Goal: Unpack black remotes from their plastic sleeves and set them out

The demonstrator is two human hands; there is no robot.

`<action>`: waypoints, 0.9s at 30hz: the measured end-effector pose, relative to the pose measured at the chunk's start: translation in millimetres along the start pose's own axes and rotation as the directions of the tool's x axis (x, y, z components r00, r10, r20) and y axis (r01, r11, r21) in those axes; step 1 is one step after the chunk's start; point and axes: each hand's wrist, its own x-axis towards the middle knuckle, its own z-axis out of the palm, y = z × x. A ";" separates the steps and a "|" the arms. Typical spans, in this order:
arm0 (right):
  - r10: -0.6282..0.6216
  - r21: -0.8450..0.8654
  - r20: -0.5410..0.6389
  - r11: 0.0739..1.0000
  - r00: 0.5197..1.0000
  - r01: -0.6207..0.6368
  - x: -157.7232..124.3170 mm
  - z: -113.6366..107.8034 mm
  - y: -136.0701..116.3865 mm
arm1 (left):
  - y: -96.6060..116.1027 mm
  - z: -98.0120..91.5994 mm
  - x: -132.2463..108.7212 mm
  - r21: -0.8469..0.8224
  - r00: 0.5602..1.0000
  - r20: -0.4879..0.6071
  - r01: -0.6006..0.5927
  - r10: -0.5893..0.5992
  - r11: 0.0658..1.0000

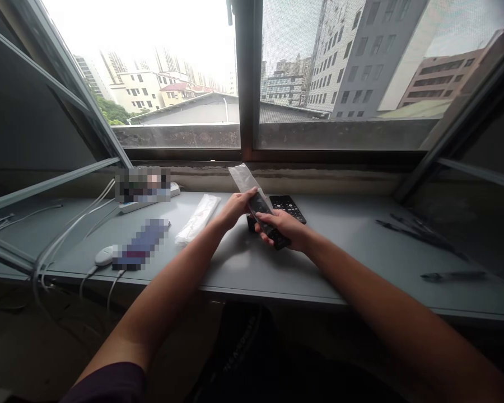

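Observation:
My left hand (236, 209) grips the upper part of a clear plastic sleeve (242, 179). A black remote control (274, 235) sits partly inside that sleeve, and my right hand (283, 226) is closed around it. Just behind my hands, a second black remote control (288, 207) lies flat on the grey desk (235, 268). A small dark object (251, 223) sits under my hands, mostly hidden by them.
A white-wrapped packet (197, 219), a blurred box (140, 244), a white computer mouse (104, 256) and a white power strip (145, 204) with cables lie left. Dark tools (420, 235) lie right. An open window stands behind the desk.

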 end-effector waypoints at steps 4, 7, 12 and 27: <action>-0.007 0.001 0.014 1.000 1.000 0.007 0.6 -1.0 1.1 | -1.6 -0.8 1.7 -0.003 1.000 -0.001 -0.019 0.019 1.000; -0.014 0.000 0.014 1.000 1.000 0.014 0.5 -0.9 1.3 | -3.3 -2.0 2.9 -0.006 0.999 0.009 -0.035 0.035 0.999; -0.013 -0.005 0.018 1.000 1.000 0.013 0.0 -1.0 1.1 | -4.3 -2.5 3.2 -0.001 0.999 0.000 -0.048 0.048 0.999; -0.005 -0.002 0.002 1.000 1.000 0.005 -0.9 1.0 -1.0 | -4.7 -3.4 4.1 0.019 0.999 0.000 -0.053 0.053 0.998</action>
